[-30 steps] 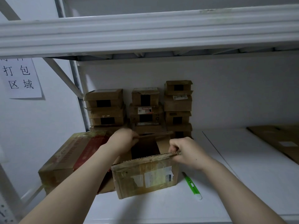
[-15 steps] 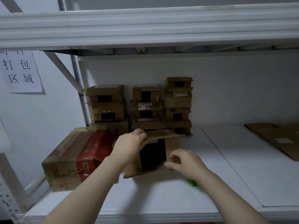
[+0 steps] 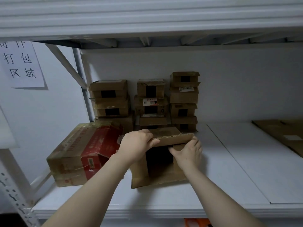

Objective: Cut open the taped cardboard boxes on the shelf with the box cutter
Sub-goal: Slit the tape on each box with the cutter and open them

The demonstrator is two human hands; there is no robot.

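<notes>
Head view: box [image 3: 159, 179] on its side near shelf [image 3: 229, 174] front, mouth toward camera, dark inside, bottom flap flat on shelf. Left hand [image 3: 137, 145] grips top flap [image 3: 175, 139] at left corner. Right hand [image 3: 188, 153] fingers curl round right side flap. Cutter not in view. Likely step: spreading flaps of cut box. Do well: hold near folds to avoid tearing, steady box with one hand, keep off red box [image 3: 91, 149] just left. Stacks [image 3: 150, 102] behind probably next
</notes>
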